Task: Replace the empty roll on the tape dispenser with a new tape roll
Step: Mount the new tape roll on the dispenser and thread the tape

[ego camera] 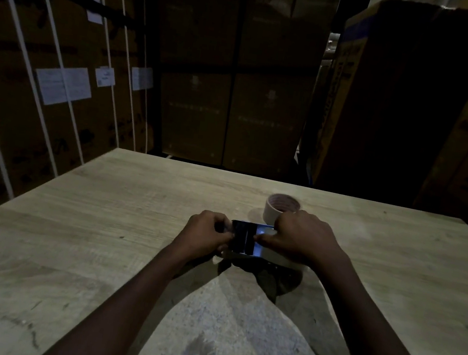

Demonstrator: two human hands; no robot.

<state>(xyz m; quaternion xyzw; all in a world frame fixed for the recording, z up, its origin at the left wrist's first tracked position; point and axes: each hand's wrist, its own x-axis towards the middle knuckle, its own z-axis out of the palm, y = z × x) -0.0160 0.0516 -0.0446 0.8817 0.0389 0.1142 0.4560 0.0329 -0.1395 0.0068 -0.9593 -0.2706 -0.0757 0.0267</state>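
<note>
Tape dispenser point(245, 238): dark body with a pale, shiny plate at its right end, lying crosswise over the table's middle, toward the near edge; most detail lost in dim light and behind fingers. Tape roll point(279, 210): pale ring, hollow core facing up, lying flat on the table just beyond the dispenser, toward the far edge.

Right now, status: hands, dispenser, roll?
Left hand and right hand both gripping the tape dispenser over the table. Tape roll standing just behind, untouched. Nothing in the way.
</note>
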